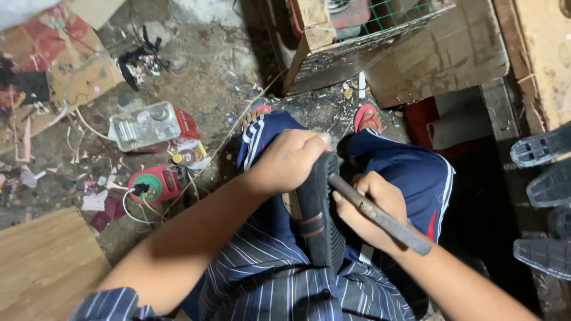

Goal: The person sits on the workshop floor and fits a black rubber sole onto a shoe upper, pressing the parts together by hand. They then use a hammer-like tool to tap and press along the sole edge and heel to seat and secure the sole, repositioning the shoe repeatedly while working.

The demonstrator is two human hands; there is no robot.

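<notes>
black rubber fills the middle of the view: a sandal (pixel 320 208) stands on edge in the person's lap, sole turned to the right, held between both hands over a striped shirt (pixel 279 279) and blue trousers (pixel 410 178). the left hand (pixel 285 161) is curled tight over the sandal's upper end, fingers wrapped round the edge. the right hand (pixel 366 208) is closed in a fist round a metal rod (pixel 380 215), whose tip rests against the sole near the top while the other end sticks out past the wrist. beyond the knees, two feet in red flip-flops (pixel 366 116) rest on a dirty floor (pixel 208 77) strewn with scraps. to the left sit a red tin (pixel 156 184) with a white cord, a small bottle (pixel 185 157) and a clear plastic container (pixel 146 126). flattened cardboard (pixel 47 65) lies further left, a wooden board (pixel 44 264) near the elbow. at the right edge more black soles (pixel 544 196) are stacked. farthest off, a wooden crate (pixel 357 41) with green mesh stands by the wall.
</notes>
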